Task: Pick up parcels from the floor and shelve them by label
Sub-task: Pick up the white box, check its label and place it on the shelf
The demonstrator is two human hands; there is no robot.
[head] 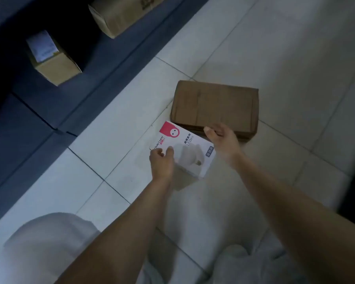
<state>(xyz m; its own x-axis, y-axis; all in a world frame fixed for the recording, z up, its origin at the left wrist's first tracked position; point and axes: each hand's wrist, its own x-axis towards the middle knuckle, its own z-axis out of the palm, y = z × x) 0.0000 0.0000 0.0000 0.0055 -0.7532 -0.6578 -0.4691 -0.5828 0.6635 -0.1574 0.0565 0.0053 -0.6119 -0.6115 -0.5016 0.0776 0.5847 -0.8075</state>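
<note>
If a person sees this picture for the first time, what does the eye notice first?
First, the white printed carton with a red logo at the centre, held between the left hand and the right hand over the pale tiled floor. Just behind it lies a plain brown cardboard box; two more brown parcels sit on dark shelves at upper left.

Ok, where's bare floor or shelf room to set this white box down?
Bare tile lies right of the brown carton, and left of the white box up to the dark shelf edge. Shelf has a gap between its two cartons. Crowded where box, carton, left hand and right hand meet.
</note>
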